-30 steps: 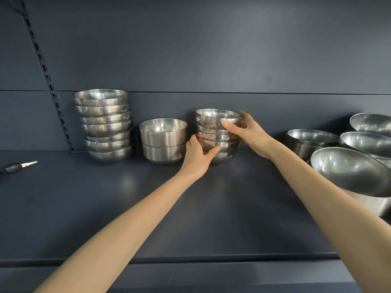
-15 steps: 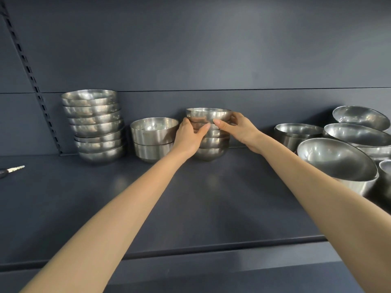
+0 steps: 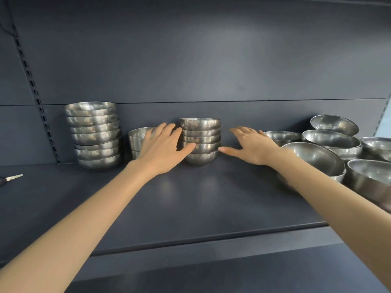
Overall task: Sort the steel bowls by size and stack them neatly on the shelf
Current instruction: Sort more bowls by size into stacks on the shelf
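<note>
Small round polished steel bowls (image 3: 200, 140) sit nested in one upright stack at the back of the matte dark-grey shelf (image 3: 190, 208). Your left grip (image 3: 163, 148) and right grip (image 3: 251, 144) flank the stack, both released, palms down, fingers straight and spread. Each thumb points at the lower bowls, and whether they touch cannot be told. A taller stack of wider steel bowls (image 3: 95, 134) stands to the left, and large loose steel bowls (image 3: 317, 157) lie to the right
</note>
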The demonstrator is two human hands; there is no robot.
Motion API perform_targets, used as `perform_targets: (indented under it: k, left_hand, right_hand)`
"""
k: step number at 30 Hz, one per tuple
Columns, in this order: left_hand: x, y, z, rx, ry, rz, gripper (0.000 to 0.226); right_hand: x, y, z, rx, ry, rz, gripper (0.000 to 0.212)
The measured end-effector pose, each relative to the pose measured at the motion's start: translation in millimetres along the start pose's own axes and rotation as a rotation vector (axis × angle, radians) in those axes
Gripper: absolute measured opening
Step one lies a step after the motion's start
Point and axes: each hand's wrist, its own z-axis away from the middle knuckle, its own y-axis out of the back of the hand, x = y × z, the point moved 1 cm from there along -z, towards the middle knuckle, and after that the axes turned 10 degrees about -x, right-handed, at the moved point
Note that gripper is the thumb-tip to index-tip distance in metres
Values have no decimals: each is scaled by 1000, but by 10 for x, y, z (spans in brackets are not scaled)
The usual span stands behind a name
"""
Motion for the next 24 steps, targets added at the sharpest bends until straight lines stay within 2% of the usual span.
perform_targets:
  k: [5, 10, 15, 17, 20, 24]
  left_hand:
    - [-116, 21, 248, 57, 4, -38, 70]
    - [-118, 56, 411, 79, -15, -47, 84]
    - [186, 73, 479, 46, -118, -12, 94]
    - [361, 41, 477, 46, -173, 16, 85]
    - [657, 23, 441, 45, -255, 71, 76]
    - [1075, -56, 325, -51, -336, 259, 73]
  right_hand:
    - [-14, 24, 296, 79, 17, 58, 85]
    - [-4, 50, 588, 100, -20, 67, 90]
    - [140, 83, 922, 118, -89, 59, 94]
    - [244, 67, 1065, 142, -134, 38, 90]
    - [405, 56, 1258, 172, -204, -22, 82]
    - [650, -2, 1433, 185, -254, -299, 97]
